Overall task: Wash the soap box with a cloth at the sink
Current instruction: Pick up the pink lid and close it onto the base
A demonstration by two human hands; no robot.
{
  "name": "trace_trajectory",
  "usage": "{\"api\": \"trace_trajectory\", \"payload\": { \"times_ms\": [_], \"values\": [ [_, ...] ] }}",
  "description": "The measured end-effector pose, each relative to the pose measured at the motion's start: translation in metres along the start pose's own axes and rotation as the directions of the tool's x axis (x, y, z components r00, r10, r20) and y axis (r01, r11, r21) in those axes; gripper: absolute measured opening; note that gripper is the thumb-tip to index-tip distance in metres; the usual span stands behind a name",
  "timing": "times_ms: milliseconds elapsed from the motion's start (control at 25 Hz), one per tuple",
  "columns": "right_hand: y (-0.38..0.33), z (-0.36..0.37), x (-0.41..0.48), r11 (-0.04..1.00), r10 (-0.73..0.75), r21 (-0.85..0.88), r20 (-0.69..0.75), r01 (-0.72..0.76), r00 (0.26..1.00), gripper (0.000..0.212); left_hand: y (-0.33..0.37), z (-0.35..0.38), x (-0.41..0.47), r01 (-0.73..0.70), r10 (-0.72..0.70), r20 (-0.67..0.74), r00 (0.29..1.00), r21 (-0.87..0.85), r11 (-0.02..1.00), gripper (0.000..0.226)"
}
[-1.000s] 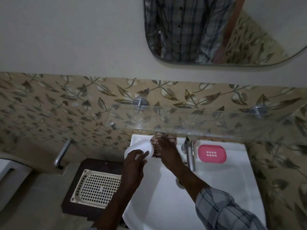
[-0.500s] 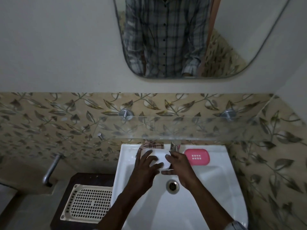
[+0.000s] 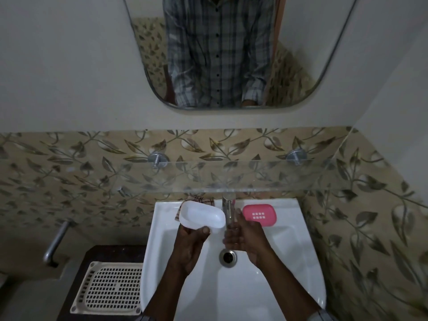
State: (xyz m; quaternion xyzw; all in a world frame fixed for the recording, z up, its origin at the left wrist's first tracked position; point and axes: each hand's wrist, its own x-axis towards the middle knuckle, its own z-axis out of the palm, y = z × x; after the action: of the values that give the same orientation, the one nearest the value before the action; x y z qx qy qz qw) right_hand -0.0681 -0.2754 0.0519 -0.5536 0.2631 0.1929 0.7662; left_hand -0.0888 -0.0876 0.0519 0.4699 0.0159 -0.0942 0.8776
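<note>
Your left hand (image 3: 192, 245) grips the white oval plastic soap box (image 3: 202, 216) over the back left part of the white ceramic sink (image 3: 291, 251); its fingers are curled under the box and the thumb presses the near rim, so the box is clamped, tilted with its hollow side facing you. Your right hand (image 3: 246, 236) is just beside it, under the spout of the chrome tap (image 3: 228, 208), apart from the box; its fingers (image 3: 231, 238) lie together, loosely bent, and appear to hold nothing, though the dim light and a blur that may be running water make that hard to be sure of. The checked brown cloth (image 3: 202, 200) lies on the sink's back ledge behind the soap box, mostly hidden by it and apart from both hands. Right of the tap, on the same ledge, sits a pink plastic soap tray with white slots (image 3: 259, 215); the round metal drain (image 3: 228, 257) shows between your wrists. A clear glass shelf (image 3: 231, 179) runs along the leaf-patterned tiles (image 3: 69, 172) above the sink; the wall mirror (image 3: 231, 54) higher up reflects a checked shirt. Left of the sink a cream perforated plastic tray (image 3: 108, 288) rests on a dark worktop (image 3: 108, 252).
</note>
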Motion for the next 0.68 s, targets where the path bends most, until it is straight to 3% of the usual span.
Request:
{"api": "trace_trajectory", "payload": {
  "times_ms": [80,160,520,600,680],
  "values": [
    [0.009,-0.024,0.028,0.992,0.078,0.114,-0.306,-0.045,0.949,0.046,0.002,-0.004,0.000,-0.004,0.003,-0.051,0.999,-0.025,1.000,0.077],
    [0.013,-0.042,0.052,0.982,0.136,0.182,-0.443,-0.060,0.886,0.049,0.006,-0.010,-0.003,-0.005,0.004,-0.070,0.998,-0.017,1.000,0.071],
    [0.013,-0.058,0.077,0.955,0.162,0.296,-0.525,0.000,0.836,0.051,0.005,-0.021,-0.019,0.068,-0.064,-0.080,0.995,0.039,0.997,0.072],
    [0.003,-0.061,0.057,0.975,0.055,0.209,-0.544,0.072,0.837,0.038,0.006,-0.016,-0.016,0.079,-0.074,-0.100,0.992,0.049,0.996,0.079],
    [-0.013,-0.061,0.029,0.966,-0.253,-0.085,-0.503,0.244,0.827,0.011,0.013,-0.008,-0.012,0.093,-0.084,-0.107,0.991,0.081,0.992,0.085]
  ]
}}
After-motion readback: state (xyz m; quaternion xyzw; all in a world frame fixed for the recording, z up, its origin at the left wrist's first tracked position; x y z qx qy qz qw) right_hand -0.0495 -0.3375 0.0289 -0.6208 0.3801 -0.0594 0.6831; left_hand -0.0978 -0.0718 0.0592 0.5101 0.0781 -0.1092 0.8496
